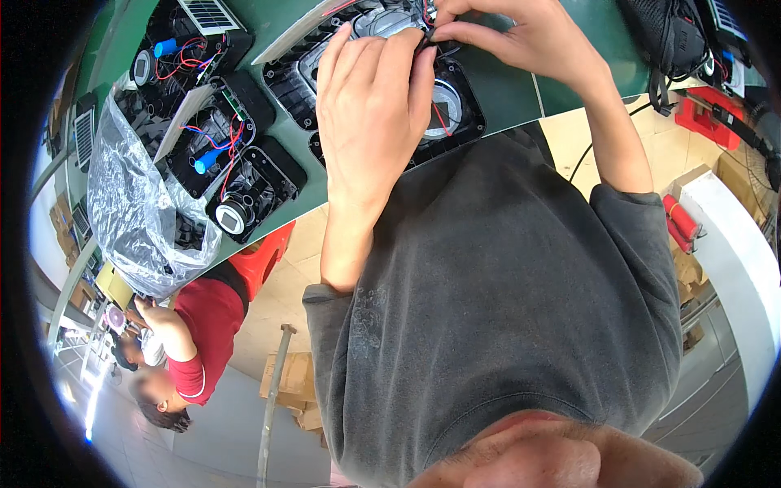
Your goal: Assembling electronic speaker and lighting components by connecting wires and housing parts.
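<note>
At the far left, a crumpled clear plastic bag [142,207] lies on the green worktop [508,89], and beside it sit several open black housings [232,159] with red and blue wires and blue cylindrical cells showing; none of these is under your hands. A person in a red shirt [203,325] works farther along, apart from you.

Your left hand [370,106] lies over the open black housing [451,110] in front of you, its grip closed, fingertips pinching the thin wires [426,39] at the housing's upper edge. Just right of it your right hand [521,37] meets the same spot, thumb and forefinger pinched shut on those wires too. The housing itself lies flat on the worktop, close to its near edge, with a round pale part and a red lead showing between your hands.

By the look of it, you are seating or joining the leads inside the housing. The next move calls for a steady, fine pinch: keep the housing from sliding with your left hand, guide the wire ends with the right, and avoid tugging the red lead.
</note>
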{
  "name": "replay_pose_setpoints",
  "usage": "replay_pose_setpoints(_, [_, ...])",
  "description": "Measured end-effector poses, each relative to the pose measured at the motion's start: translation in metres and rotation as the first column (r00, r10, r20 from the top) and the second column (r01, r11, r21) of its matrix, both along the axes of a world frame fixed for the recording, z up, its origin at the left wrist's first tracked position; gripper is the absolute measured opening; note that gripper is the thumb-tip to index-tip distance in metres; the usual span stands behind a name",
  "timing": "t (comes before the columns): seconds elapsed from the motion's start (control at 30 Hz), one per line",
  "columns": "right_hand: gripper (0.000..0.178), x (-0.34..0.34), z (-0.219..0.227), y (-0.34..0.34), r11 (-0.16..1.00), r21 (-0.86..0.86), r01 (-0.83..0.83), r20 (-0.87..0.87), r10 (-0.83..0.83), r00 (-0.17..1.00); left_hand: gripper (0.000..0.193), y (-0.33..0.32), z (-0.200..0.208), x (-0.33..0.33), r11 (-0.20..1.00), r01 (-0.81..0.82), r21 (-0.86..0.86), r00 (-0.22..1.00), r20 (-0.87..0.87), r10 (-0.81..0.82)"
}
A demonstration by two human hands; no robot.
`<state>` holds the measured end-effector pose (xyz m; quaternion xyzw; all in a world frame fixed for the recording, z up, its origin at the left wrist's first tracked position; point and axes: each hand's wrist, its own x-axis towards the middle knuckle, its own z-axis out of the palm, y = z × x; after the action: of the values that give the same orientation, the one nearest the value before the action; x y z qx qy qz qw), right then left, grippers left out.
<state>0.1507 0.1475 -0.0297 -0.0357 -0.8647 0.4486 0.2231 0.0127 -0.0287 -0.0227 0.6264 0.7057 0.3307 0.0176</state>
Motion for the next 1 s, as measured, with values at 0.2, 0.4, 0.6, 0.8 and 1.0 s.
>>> replay_pose_setpoints(0.2, [0.017, -0.008, -0.027, 0.002, 0.990, 0.142, -0.004, -0.354, 0.055, 0.933, 0.010, 0.007, -0.005, 0.002, 0.993, -0.031, 0.114, 0.996, 0.088, 0.021])
replay_pose_setpoints(0.4, [0.019, -0.001, -0.028, 0.002, 0.931, 0.359, 0.059, -0.322, 0.064, 0.945, 0.010, 0.006, -0.005, 0.009, 0.992, -0.094, 0.078, 0.993, 0.083, 0.088])
replay_pose_setpoints(0.6, [0.014, 0.000, 0.009, -0.014, 0.875, 0.477, 0.086, -0.164, -0.007, 0.987, 0.011, 0.009, -0.004, 0.010, 0.991, -0.117, 0.062, 0.991, 0.073, 0.112])
replay_pose_setpoints(0.8, [0.013, 0.001, 0.036, -0.017, 0.970, 0.244, 0.011, 0.102, -0.037, 0.994, 0.010, 0.010, 0.003, 0.008, 0.996, -0.091, 0.023, 0.996, 0.027, 0.091])
replay_pose_setpoints(1.0, [0.007, -0.015, 0.040, -0.028, 0.799, 0.580, 0.159, -0.173, -0.071, 0.982, 0.008, 0.011, 0.009, 0.006, 0.996, -0.062, -0.071, 0.998, 0.023, 0.064])
